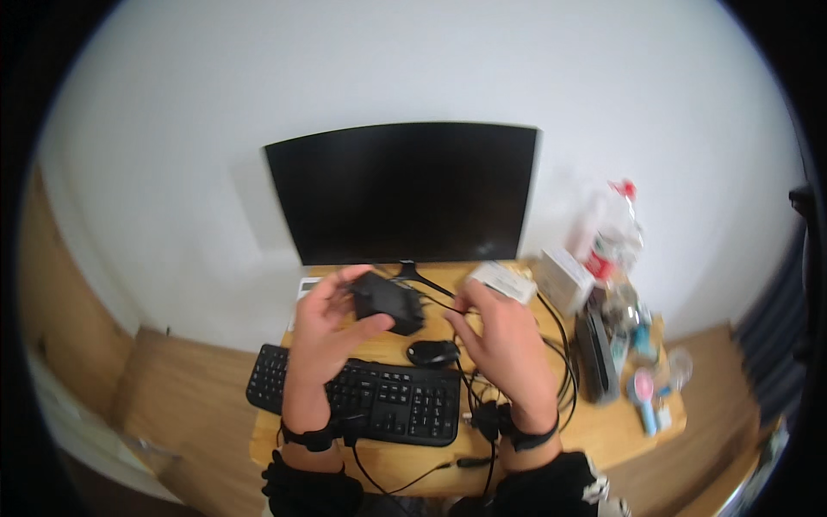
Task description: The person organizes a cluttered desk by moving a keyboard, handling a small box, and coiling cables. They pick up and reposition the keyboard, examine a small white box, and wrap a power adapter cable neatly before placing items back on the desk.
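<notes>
My left hand point(326, 329) grips a small black box-shaped device point(387, 304), thumb across its front and fingers behind it. The device is held up above the desk, between the keyboard and the monitor's foot, and looks blurred. A thin black cable point(436, 301) runs from beside the device towards my right hand point(501, 333). Thumb and forefinger of that hand come together at the cable and seem to pinch it. Whether the cable joins the device is too blurred to tell. Below the device lie a black computer mouse point(431, 353) and a black keyboard point(394, 400), partly covered by my left forearm.
A monitor point(407, 194) with a dark screen stands at the wall. White boxes point(565, 281), a plastic bottle point(617, 242), a dark grey case point(594, 355) and a pink-and-blue handheld item point(645, 397) crowd the wooden desk's right side. Black cables point(565, 336) loop beside my right hand.
</notes>
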The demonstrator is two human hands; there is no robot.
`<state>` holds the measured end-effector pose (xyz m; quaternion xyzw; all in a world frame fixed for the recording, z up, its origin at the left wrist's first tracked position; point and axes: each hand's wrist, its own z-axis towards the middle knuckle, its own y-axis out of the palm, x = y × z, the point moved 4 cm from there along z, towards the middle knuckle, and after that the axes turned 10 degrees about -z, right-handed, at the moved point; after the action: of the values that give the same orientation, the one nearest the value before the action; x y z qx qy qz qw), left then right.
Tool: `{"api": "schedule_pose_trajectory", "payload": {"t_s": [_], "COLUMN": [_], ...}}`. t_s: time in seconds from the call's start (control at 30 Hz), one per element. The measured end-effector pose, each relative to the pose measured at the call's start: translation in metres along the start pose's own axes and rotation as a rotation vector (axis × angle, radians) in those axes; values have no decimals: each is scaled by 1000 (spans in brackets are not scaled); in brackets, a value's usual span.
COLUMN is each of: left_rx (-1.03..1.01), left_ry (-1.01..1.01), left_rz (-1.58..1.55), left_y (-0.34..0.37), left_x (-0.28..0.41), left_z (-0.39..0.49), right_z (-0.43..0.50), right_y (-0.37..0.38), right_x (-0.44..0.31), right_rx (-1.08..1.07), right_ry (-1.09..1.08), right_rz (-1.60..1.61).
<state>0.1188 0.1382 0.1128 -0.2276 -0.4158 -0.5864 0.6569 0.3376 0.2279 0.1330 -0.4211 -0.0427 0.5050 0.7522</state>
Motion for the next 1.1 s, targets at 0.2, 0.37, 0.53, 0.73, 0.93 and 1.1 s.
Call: {"api": "schedule_pose_trajectory", "payload": {"t_s": [0.2, 0.37, 0.53, 0.73, 0.93, 1.1], "left_rx": [79, 105, 42, -4, -2, -27], "left_ry": [24, 107, 72, 59, 21, -9], "left_rz": [93, -79, -21, 47, 97, 50], "left_y": [0, 8, 17, 17, 15, 20], "left_x": [-9, -14, -19, -14, -8, -7], "left_z": [6, 10, 8, 0, -5, -7], "right_z": [-2, 2, -1, 0, 1, 1], "right_y": [-4, 6, 13, 10, 12, 11], "right_x": [9, 7, 8, 13, 20, 23], "right_rx": [-111, -87, -95, -138, -158, -16], "right_ry": [22, -103, -109, -4, -8, -106], "right_rz": [-15, -83, -156, -151, -142, -136]}}
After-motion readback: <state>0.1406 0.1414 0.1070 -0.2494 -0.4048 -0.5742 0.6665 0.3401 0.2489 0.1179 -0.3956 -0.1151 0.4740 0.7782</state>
